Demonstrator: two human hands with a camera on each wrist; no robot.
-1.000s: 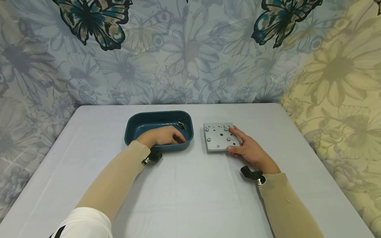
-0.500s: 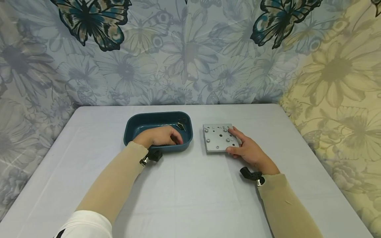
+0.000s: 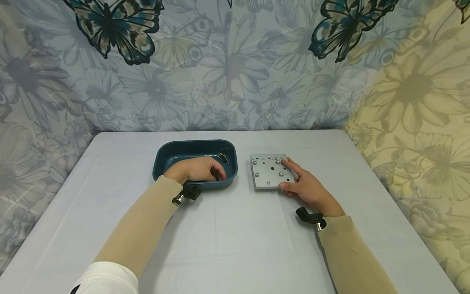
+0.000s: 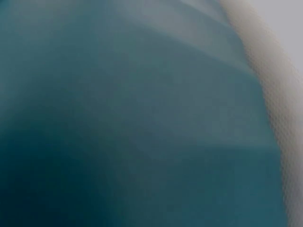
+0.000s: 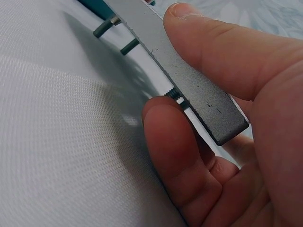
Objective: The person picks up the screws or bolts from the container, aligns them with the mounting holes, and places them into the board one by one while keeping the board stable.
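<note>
The head view shows a flat, square, grey metal plate [image 3: 265,174] at the right of the bin [image 3: 175,153], dotted with holes and round screw heads; the right wrist view shows threaded screw ends [image 5: 105,28] poking from its underside. The right hand [image 3: 309,187] grips the plate's right side, thumb along the near corner, other fingers at the far edge and beneath. The left hand [image 3: 194,168] bends down into the bin, near small brass-coloured pieces [image 3: 222,157]; its fingertips are hidden, so whether it holds anything cannot be told. Compared with a second ago, its fingers reach slightly less far right; the plate stays put.
</note>
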